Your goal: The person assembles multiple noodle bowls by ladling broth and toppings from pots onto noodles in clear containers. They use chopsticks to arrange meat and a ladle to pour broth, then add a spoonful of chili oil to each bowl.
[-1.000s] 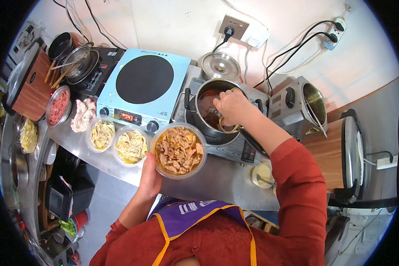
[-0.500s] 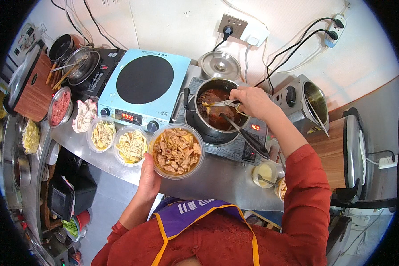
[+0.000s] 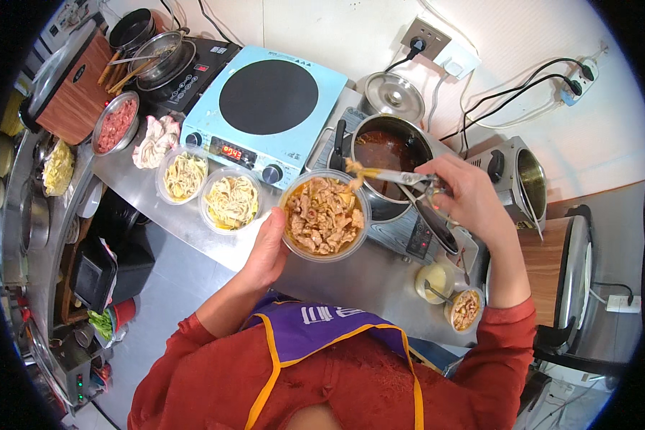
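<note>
My left hand grips the left side of a round clear plastic bowl of sliced meat in brownish broth, held over the counter's front edge. My right hand closes around scissor-like metal tongs. A light brown piece of food sits at their tips, above the bowl's upper right rim. Behind the tongs stands a steel pot of dark reddish-brown liquid. A black-handled utensil leans out of the pot under my right hand, its far end hidden.
Left of the bowl stand two clear tubs of noodles. Beyond them is a blue induction cooker. A steel bowl of raw meat lies farther left. Right of the pot are a pale-liquid cup, a sauce tub and a steel fryer.
My right hand has drawn the tongs out of the pot, toward the bowl, with a food piece at their tips. My left hand still holds the bowl. The camera view has shifted.
</note>
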`<state>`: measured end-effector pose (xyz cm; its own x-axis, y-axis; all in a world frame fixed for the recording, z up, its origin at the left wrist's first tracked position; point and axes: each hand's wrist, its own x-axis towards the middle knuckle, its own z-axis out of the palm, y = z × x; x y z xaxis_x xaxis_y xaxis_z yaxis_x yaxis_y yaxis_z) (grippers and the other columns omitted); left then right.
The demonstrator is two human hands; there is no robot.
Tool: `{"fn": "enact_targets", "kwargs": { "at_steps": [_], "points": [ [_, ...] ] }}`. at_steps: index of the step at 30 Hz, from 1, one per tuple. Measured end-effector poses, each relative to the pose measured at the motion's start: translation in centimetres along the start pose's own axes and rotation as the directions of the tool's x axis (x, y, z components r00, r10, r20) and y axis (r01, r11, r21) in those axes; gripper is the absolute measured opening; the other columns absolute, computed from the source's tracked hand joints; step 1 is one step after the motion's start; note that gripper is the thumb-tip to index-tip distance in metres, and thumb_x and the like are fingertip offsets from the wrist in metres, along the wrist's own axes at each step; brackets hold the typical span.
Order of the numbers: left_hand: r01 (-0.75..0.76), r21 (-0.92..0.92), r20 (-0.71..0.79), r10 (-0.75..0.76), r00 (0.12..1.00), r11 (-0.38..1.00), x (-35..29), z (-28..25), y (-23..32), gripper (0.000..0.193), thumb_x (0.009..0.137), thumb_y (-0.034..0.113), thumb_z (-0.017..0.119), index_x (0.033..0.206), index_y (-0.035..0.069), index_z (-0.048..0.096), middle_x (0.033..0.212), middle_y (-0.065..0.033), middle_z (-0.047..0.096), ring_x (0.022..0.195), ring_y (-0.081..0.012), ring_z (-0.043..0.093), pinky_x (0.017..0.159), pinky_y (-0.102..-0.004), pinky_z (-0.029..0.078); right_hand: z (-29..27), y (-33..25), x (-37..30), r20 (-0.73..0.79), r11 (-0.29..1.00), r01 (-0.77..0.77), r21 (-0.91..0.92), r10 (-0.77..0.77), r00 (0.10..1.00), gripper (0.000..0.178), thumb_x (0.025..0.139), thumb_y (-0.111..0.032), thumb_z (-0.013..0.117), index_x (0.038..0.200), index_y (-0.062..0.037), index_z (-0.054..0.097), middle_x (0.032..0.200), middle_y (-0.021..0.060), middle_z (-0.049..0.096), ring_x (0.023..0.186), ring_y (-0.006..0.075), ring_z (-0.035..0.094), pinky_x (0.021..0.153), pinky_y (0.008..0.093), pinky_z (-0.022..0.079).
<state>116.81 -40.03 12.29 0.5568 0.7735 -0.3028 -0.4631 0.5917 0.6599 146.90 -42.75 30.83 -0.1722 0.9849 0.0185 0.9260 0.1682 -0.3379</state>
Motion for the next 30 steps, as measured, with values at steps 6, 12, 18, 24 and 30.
{"fn": "enact_targets", "kwargs": {
  "at_steps": [6,12,18,24,30],
  "points": [
    [0.02,0.03,0.04,-0.021,0.999,0.999,-0.4,0.8,0.9,0.073,0.094,0.058,0.047,0.139,0.0,0.039,0.136,-0.0103,0.05,0.125,-0.0189,0.049,0.105,-0.035,0.04,1.9,-4.6,-0.2,-0.019,0.958,0.214,-0.192,-0.222,0.975,0.035,0.065,-0.002,0.069,0.099,-0.0079,0.06,0.086,0.0088,0.056,0.081,0.0279,0.061,0.068,0.0382,0.051],
    [0.038,0.043,0.055,-0.04,0.998,0.998,-0.9,0.3,1.3,0.073,0.094,0.058,0.047,0.138,0.0,0.04,0.136,-0.0103,0.051,0.124,-0.0191,0.049,0.104,-0.0349,0.04,1.4,-6.3,-0.5,0.036,0.923,0.223,-0.315,-0.224,0.974,0.039,0.062,-0.003,0.071,0.099,-0.008,0.059,0.086,0.0077,0.054,0.086,0.027,0.059,0.074,0.0384,0.049],
    [0.064,0.052,0.083,-0.068,0.994,0.997,-1.1,-0.4,1.7,0.077,0.092,0.061,0.048,0.139,0.001,0.04,0.136,-0.0106,0.051,0.124,-0.0193,0.05,0.104,-0.0349,0.04,1.9,-8.3,-1.1,0.058,0.94,0.166,-0.297,-0.155,0.986,0.045,0.06,-0.004,0.074,0.102,-0.0077,0.058,0.087,0.0078,0.054,0.087,0.0282,0.059,0.075,0.0386,0.049],
    [0.075,0.052,0.109,-0.08,0.991,0.996,-1.0,-0.8,1.8,0.079,0.09,0.063,0.049,0.139,0.001,0.039,0.137,-0.0111,0.05,0.124,-0.0202,0.05,0.103,-0.0362,0.042,1.7,-10.3,-4.9,-0.032,0.981,-0.173,0.09,0.176,0.984,0.043,0.072,-0.013,0.077,0.109,-0.0064,0.058,0.082,0.0025,0.05,0.076,0.0168,0.056,0.059,0.0302,0.046],
    [0.128,0.076,0.147,-0.138,0.98,0.989,-0.6,-1.9,2.4,0.08,0.091,0.064,0.048,0.14,0.001,0.039,0.136,-0.0115,0.051,0.124,-0.0211,0.051,0.102,-0.0364,0.043,8.2,-10.1,-9.6,0.544,-0.356,-0.498,0.791,0.038,0.838,0.056,0.087,-0.044,0.067,0.123,-0.0044,0.05,0.084,-0.0003,0.05,0.069,0.0106,0.049,0.051,0.0232,0.039]
  ]
}}
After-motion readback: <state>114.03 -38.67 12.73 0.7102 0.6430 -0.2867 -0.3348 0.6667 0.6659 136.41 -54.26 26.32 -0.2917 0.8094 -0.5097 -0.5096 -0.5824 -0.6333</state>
